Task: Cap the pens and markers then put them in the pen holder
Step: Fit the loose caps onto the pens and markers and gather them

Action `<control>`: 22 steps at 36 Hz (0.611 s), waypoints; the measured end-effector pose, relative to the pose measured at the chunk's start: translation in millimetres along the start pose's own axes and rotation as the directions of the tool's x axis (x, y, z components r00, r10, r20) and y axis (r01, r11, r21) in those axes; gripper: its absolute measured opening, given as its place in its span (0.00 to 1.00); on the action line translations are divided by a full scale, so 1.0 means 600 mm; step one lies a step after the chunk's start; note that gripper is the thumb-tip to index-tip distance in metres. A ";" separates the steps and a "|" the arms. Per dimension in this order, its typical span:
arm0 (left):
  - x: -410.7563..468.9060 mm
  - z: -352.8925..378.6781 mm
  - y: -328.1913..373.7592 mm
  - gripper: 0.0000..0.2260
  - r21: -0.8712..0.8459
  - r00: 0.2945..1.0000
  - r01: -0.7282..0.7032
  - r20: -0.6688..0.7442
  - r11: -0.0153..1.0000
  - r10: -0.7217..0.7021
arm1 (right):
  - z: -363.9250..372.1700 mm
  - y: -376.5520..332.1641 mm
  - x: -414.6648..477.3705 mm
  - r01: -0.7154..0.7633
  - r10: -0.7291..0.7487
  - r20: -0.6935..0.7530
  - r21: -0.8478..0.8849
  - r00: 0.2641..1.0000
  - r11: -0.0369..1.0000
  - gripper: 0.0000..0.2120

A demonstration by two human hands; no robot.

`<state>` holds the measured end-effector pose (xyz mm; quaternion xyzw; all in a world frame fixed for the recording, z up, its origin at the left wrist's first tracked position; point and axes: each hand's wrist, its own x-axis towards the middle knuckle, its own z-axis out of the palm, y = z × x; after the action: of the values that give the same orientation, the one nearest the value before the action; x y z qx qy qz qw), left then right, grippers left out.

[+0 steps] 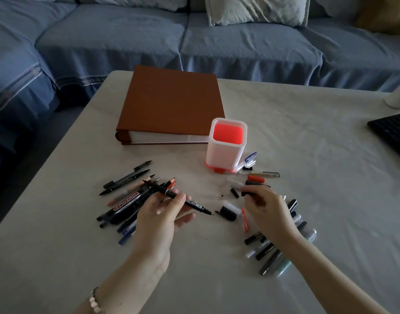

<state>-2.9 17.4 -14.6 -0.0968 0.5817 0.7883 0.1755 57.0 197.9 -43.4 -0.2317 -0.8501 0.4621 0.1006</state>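
Note:
My left hand (pixel 166 214) holds a thin black double-ended marker (pixel 196 204) above the table, both tips bare, one pointing right. My right hand (pixel 266 206) pinches a small black cap (pixel 246 194) between thumb and fingers, a short way right of the marker's tip. A white pen holder (pixel 226 152) with a red inside and red base stands upright behind both hands, with nothing showing in it. A pile of uncapped pens and markers (pixel 126 196) lies to the left. Loose caps (pixel 228 213) and more pens (pixel 273 252) lie to the right.
A thick brown album (pixel 172 103) lies behind the holder. A black keyboard (pixel 394 132) sits at the right edge, with a white object (pixel 398 96) behind it. Blue and clear caps (pixel 250 159) lean by the holder's base. A blue sofa (pixel 194 39) runs beyond the table.

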 end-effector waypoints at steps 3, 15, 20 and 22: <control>-0.003 0.005 0.006 0.03 -0.079 1.000 0.013 -0.015 0.997 -0.015 | -0.007 -0.031 -0.021 -0.013 -0.011 0.115 0.203 0.993 0.979 0.16; -0.013 0.021 0.023 0.06 -0.151 1.000 -0.023 -0.018 0.988 0.020 | -0.019 -0.086 -0.050 -0.063 0.018 0.107 0.438 0.994 0.897 0.12; -0.023 0.027 0.019 0.05 -0.166 1.000 -0.025 -0.019 0.986 0.023 | -0.016 -0.095 -0.052 -0.039 0.001 0.079 0.487 0.997 0.873 0.10; -0.026 0.027 0.017 0.03 -0.156 1.000 -0.022 -0.009 0.987 0.021 | -0.015 -0.095 -0.054 -0.034 0.000 0.071 0.478 0.997 0.878 0.09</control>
<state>8.2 27.8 4.7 -0.1068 0.5197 0.8331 0.1566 71.6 162.3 10.5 -0.1910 -0.7105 0.6663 0.1214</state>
